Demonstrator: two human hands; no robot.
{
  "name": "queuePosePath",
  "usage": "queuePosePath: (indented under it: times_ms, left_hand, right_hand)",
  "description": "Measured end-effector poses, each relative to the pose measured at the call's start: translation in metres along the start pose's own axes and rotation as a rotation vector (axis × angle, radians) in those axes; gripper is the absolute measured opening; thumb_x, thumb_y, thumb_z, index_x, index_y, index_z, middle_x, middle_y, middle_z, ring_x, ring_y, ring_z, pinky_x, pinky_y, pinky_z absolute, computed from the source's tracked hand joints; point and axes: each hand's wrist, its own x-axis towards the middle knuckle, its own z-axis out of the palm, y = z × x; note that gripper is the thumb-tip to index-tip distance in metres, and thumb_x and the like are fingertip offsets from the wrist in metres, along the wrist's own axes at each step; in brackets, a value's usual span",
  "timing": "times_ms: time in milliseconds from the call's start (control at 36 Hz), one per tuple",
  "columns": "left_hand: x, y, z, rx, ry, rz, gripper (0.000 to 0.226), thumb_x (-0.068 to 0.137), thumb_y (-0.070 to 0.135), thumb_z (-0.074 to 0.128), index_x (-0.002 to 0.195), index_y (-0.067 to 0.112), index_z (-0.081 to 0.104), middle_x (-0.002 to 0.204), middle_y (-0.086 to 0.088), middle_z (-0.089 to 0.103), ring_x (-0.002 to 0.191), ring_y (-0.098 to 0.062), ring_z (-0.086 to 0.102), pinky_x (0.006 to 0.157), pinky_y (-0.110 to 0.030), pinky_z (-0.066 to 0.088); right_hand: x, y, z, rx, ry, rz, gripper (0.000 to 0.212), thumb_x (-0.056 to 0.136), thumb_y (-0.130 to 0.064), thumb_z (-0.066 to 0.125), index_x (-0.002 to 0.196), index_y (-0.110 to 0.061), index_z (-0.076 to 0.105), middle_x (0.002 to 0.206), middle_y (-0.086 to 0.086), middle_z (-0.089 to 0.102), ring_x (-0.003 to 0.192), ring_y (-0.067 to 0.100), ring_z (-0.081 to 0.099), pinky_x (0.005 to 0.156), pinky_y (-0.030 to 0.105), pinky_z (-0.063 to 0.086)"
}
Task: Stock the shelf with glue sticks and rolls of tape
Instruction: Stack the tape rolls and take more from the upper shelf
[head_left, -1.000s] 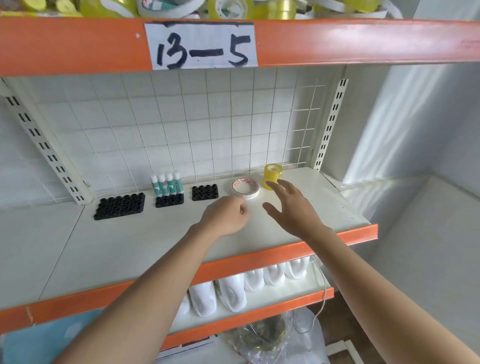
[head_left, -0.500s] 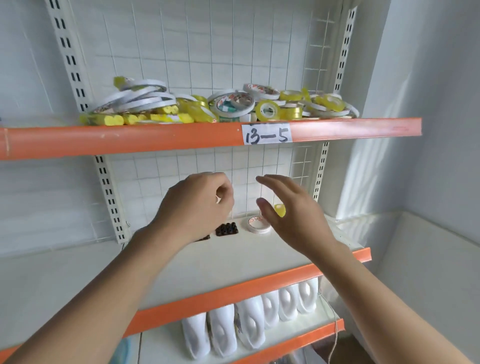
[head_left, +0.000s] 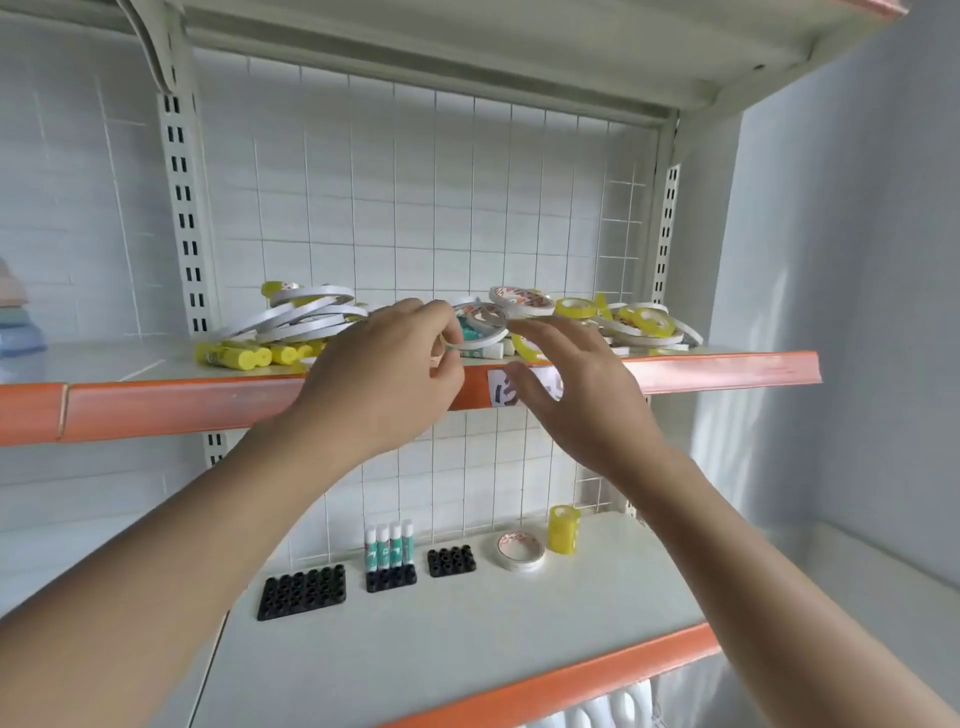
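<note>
On the upper shelf lies a loose pile: thin white tape rolls, yellow glue sticks on their sides, printed rolls and yellow tape rolls. My left hand is raised to the pile. Its fingers curl at the left rim of a white roll, and whether they grip it is hidden. My right hand hovers at the shelf's orange edge with fingers spread and empty. On the lower shelf, glue sticks stand in a black holder.
The lower shelf also carries a larger black holder, a small black holder, a flat white tape roll and a stack of yellow tape. A paper label is half covered by my right hand. A wall stands on the right.
The view has tilted up from the lower shelf. Both hands have risen from the lower shelf to the pile on the upper shelf.
</note>
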Motion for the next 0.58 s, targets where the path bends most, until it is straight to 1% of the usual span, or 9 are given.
queuePosePath:
  times_ms: [28,83,194,278,361,472,528,583]
  left_hand:
    - [0.007,-0.001,0.003,0.019,-0.006,0.002,0.013,0.091,0.028,0.051,0.102,0.027,0.057,0.097,0.012,0.055,0.093,-0.015,0.054,0.077,-0.035,0.047]
    - [0.021,-0.002,0.011,0.045,-0.018,0.006,0.016,0.092,0.026,0.049,0.106,0.025,0.056,0.101,0.010,0.055,0.096,-0.015,0.052,0.079,-0.036,0.047]
    - [0.054,-0.006,0.028,0.138,-0.064,0.030,0.021,0.094,0.024,0.047,0.112,0.024,0.057,0.106,0.006,0.056,0.105,-0.018,0.051,0.084,-0.036,0.045]
    - [0.079,-0.010,0.044,0.216,-0.159,0.016,0.023,0.094,0.024,0.047,0.114,0.023,0.058,0.111,0.003,0.055,0.111,-0.020,0.048,0.087,-0.035,0.044]
    - [0.101,-0.015,0.059,0.271,-0.246,-0.019,0.021,0.092,0.025,0.048,0.109,0.022,0.060,0.114,0.002,0.056,0.115,-0.022,0.046,0.085,-0.033,0.041]
    - [0.121,-0.021,0.076,0.283,-0.339,-0.055,0.021,0.092,0.039,0.053,0.101,0.023,0.063,0.113,0.001,0.057,0.113,-0.022,0.048,0.087,-0.035,0.044]
    - [0.124,-0.025,0.086,0.270,-0.347,-0.055,0.026,0.090,0.049,0.055,0.096,0.025,0.063,0.109,0.003,0.057,0.108,-0.020,0.049,0.085,-0.035,0.044]
    - [0.123,-0.029,0.094,0.250,-0.329,-0.058,0.031,0.087,0.054,0.058,0.092,0.024,0.063,0.100,0.004,0.055,0.102,-0.018,0.047,0.080,-0.034,0.043]
  right_hand:
    - [0.006,0.005,0.001,0.002,-0.027,0.003,0.035,0.094,-0.030,0.060,0.128,-0.024,0.059,0.127,-0.004,0.059,0.116,0.019,0.053,0.088,0.027,0.043]
    - [0.020,0.016,0.002,0.019,-0.061,0.018,0.033,0.095,-0.029,0.057,0.128,-0.023,0.060,0.128,-0.004,0.059,0.117,0.019,0.053,0.089,0.032,0.047]
    - [0.049,0.046,0.009,0.039,-0.124,0.052,0.031,0.097,-0.025,0.055,0.127,-0.022,0.061,0.128,-0.001,0.059,0.117,0.018,0.053,0.089,0.028,0.042]
    - [0.068,0.071,0.021,0.032,-0.187,0.059,0.032,0.095,-0.024,0.056,0.127,-0.021,0.060,0.127,0.002,0.060,0.110,0.022,0.059,0.090,0.034,0.048]
    - [0.086,0.090,0.034,-0.030,-0.251,0.067,0.035,0.094,-0.025,0.055,0.129,-0.022,0.060,0.129,0.001,0.059,0.116,0.022,0.055,0.090,0.036,0.048]
    - [0.107,0.108,0.050,-0.074,-0.349,0.081,0.037,0.095,-0.026,0.052,0.132,-0.021,0.057,0.132,0.004,0.056,0.121,0.025,0.050,0.095,0.036,0.045]
    - [0.116,0.115,0.057,-0.124,-0.402,0.093,0.039,0.097,-0.028,0.049,0.135,-0.019,0.054,0.132,0.006,0.057,0.122,0.028,0.047,0.096,0.037,0.043]
    - [0.123,0.120,0.062,-0.149,-0.435,0.101,0.038,0.098,-0.030,0.045,0.133,-0.017,0.055,0.125,0.009,0.062,0.121,0.030,0.045,0.094,0.037,0.044]
